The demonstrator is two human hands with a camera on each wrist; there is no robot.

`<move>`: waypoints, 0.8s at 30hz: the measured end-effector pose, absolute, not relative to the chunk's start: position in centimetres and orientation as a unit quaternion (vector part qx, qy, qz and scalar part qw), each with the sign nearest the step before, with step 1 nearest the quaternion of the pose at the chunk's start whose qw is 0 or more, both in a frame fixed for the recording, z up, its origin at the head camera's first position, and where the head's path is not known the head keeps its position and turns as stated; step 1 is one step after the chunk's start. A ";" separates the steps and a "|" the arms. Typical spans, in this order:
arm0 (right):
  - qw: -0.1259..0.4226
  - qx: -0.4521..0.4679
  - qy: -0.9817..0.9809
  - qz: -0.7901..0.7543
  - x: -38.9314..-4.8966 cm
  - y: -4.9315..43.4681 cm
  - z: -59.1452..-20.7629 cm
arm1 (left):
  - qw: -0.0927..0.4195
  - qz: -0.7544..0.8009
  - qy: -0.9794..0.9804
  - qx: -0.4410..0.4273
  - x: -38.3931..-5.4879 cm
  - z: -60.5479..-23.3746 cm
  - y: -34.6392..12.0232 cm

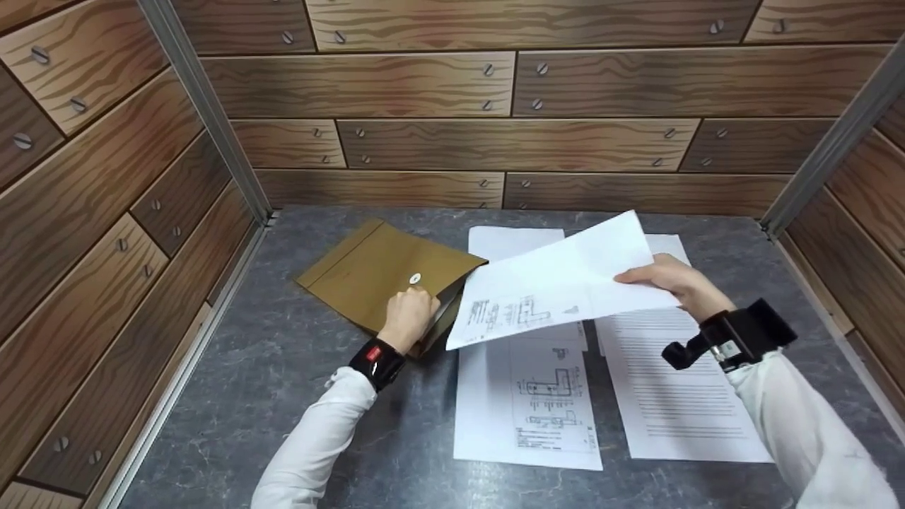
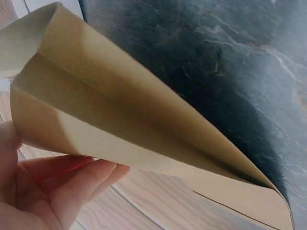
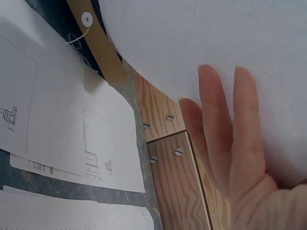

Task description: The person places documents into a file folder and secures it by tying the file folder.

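Note:
A brown kraft paper envelope [image 1: 375, 268] with a white button lies slanted at the left of the table. My left hand [image 1: 410, 314] pinches the edge of its mouth; the left wrist view shows the folded side inside the envelope [image 2: 120, 115] and its mouth spread apart. My right hand [image 1: 679, 283] holds a white sheet of paper [image 1: 565, 276] by its right side, thumb on top and fingers [image 3: 218, 115] flat beneath. This sheet, printed with a drawing, hangs tilted above the table, its left edge beside the envelope's mouth. Whether they touch, I cannot tell.
Below the held sheet lie papers with line drawings [image 1: 495, 410]. To their right are pages of printed text [image 1: 679, 396], partly under my right forearm. Wood-patterned walls [image 1: 424, 85] enclose the dark grey table [image 1: 233, 396] at the back and both sides.

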State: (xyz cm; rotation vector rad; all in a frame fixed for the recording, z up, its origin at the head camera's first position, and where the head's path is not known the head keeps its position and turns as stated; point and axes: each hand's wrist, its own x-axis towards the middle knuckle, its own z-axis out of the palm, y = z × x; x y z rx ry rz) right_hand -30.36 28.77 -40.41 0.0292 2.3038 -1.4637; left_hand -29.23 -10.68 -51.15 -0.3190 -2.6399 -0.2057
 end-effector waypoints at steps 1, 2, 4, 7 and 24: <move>0.202 0.015 0.819 -0.537 -30.3 28.5 -40.7 | 0.232 -0.073 -0.963 -0.116 -29.2 -51.1 -10.6; 0.195 0.015 0.812 -0.549 -30.2 28.2 -41.0 | 0.227 -0.073 -0.964 -0.115 -29.2 -51.1 -10.6; 0.182 0.019 0.804 -0.566 -29.8 27.7 -41.6 | 0.215 -0.075 -0.967 -0.112 -29.3 -50.9 -10.5; 0.153 0.016 0.799 -0.581 -29.2 26.8 -42.6 | 0.198 -0.077 -0.971 -0.107 -29.3 -50.7 -10.4; 0.055 0.065 0.768 -0.635 -27.1 22.2 -45.8 | 0.230 -0.045 -0.967 -0.104 -29.4 -50.5 -8.5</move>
